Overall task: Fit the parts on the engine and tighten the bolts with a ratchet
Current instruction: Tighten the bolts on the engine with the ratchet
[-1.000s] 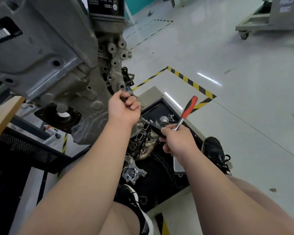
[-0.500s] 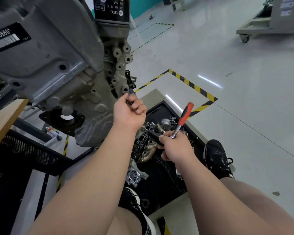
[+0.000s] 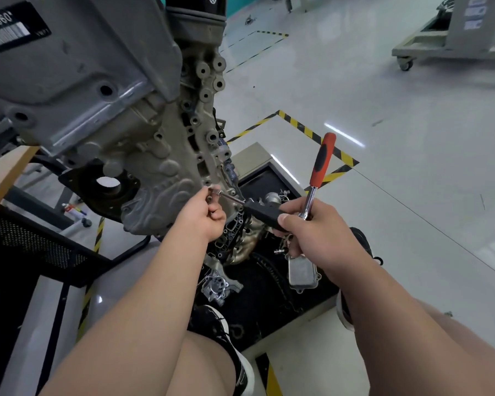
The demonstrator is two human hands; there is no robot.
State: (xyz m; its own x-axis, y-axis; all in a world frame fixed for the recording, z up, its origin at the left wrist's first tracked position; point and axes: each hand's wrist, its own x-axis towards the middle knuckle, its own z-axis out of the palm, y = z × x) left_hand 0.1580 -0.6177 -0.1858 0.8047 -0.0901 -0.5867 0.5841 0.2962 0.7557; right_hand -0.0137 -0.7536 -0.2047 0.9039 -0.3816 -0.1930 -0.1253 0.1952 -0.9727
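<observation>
The grey engine [image 3: 143, 155] hangs on a stand at the upper left. My left hand [image 3: 203, 218] is at its lower right edge and pinches the tip of a thin metal shaft [image 3: 229, 197]. That shaft belongs to a black-handled driver [image 3: 262, 212]. My right hand [image 3: 312, 232] grips the driver's handle together with the ratchet [image 3: 322, 161], whose red-and-black handle points up. Whether a bolt sits at the shaft's tip is hidden by my fingers.
Below my hands a black floor tray [image 3: 269, 181] holds loose engine parts, among them an oil cooler [image 3: 302, 272] and a pump housing [image 3: 216, 287]. My shoes stand at the tray's edges. A black mesh shelf [image 3: 35, 247] is at left, and a wheeled cart [image 3: 440, 38] far right.
My left hand dropped from the engine's side bosses to its lower edge. My right hand rose and brought the driver's shaft to the left fingers.
</observation>
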